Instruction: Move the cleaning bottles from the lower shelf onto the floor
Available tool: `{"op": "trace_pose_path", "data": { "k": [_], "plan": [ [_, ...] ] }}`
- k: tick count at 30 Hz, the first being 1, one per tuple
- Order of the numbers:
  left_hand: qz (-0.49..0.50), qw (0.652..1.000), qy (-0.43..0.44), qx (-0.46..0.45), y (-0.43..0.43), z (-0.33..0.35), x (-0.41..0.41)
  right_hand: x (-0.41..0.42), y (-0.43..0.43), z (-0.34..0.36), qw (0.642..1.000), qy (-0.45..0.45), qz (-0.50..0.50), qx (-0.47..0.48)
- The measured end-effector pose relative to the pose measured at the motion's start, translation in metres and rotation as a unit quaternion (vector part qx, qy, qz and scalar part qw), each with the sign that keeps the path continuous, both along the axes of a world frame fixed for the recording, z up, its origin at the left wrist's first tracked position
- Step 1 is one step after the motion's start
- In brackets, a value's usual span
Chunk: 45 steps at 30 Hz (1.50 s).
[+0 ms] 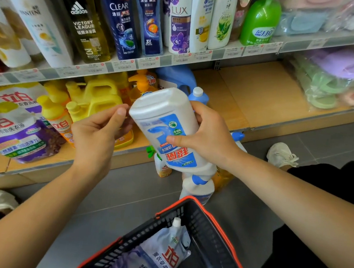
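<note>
Nearest, a black basket (154, 227) with an orange rim is sitting on the grey floor (127, 192), carrying a pale refill pouch (162, 255). Above it the right hand (207, 135) is grasping a white cleaning bottle (162, 120) with a blue label, fingers wrapped round its side and thumb lying across the label. The bottle is hanging upside down in the air, tilted, base pointing toward the shelf and neck toward the floor. The left hand (97, 132) is hovering just beside the bottle's base with fingers half curled, and whether they are touching it I cannot tell. Beyond the basket, spray bottles (198, 188) are standing on the floor near the front edge of the lower shelf (255, 94). Farther back, yellow bottles (95, 98) and a blue jug (176, 77) are crowding that shelf's left part, while shampoo bottles (118, 25) are lining the shelf above.
</note>
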<state>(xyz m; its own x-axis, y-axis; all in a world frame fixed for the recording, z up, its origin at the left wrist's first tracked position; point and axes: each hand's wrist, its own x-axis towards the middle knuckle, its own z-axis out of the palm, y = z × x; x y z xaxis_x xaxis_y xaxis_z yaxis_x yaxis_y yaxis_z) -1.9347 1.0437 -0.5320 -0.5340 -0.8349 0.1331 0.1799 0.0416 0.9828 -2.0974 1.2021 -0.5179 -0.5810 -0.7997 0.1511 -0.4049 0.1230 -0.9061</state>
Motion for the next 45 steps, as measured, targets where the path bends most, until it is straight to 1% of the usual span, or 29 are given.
{"op": "trace_pose_path", "data": {
  "k": [3,10,14,17,20,22,24,25,28,33,37,42,45],
  "plan": [
    [-0.003,1.0,0.004,0.022,-0.001,0.003,0.003,-0.002,0.001,0.001,1.0,-0.003,-0.008,-0.002],
    [0.004,1.0,-0.009,0.008,0.0,0.006,0.005,-0.005,0.002,0.002,0.999,-0.014,-0.028,0.013],
    [-0.028,0.998,-0.022,0.046,-0.002,0.002,0.004,-0.007,0.002,0.001,0.998,-0.05,-0.035,0.018],
    [-0.055,0.997,-0.039,0.046,-0.006,-0.006,0.004,-0.008,0.002,0.0,0.995,-0.091,-0.038,0.012],
    [-0.104,0.989,-0.093,0.054,-0.007,-0.018,0.001,-0.008,0.001,0.0,0.988,-0.151,-0.037,-0.009],
    [-0.169,0.973,-0.145,0.065,-0.002,-0.025,0.0,-0.008,0.001,0.002,0.982,-0.182,-0.032,-0.024],
    [-0.239,0.954,-0.166,0.072,0.006,-0.032,0.0,-0.007,0.0,0.004,0.978,-0.206,-0.027,-0.036],
    [-0.259,0.949,-0.161,0.078,0.01,-0.035,0.0,-0.007,0.0,0.004,0.975,-0.217,-0.027,-0.042],
    [-0.279,0.947,-0.141,0.079,0.016,-0.04,-0.003,-0.007,0.0,0.005,0.965,-0.254,-0.033,-0.064],
    [-0.304,0.936,-0.163,0.075,0.021,-0.051,-0.002,-0.008,-0.001,0.004,0.942,-0.317,-0.036,-0.104],
    [-0.289,0.935,-0.183,0.09,0.019,-0.057,0.0,-0.014,-0.003,0.006,0.929,-0.346,-0.052,-0.119],
    [-0.258,0.947,-0.091,0.167,0.032,-0.067,0.006,-0.012,-0.008,0.004,0.935,-0.341,-0.013,-0.099],
    [-0.244,0.95,-0.069,0.18,0.029,-0.061,0.007,-0.013,-0.006,0.003,0.932,-0.35,0.01,-0.096]
  ]
}}
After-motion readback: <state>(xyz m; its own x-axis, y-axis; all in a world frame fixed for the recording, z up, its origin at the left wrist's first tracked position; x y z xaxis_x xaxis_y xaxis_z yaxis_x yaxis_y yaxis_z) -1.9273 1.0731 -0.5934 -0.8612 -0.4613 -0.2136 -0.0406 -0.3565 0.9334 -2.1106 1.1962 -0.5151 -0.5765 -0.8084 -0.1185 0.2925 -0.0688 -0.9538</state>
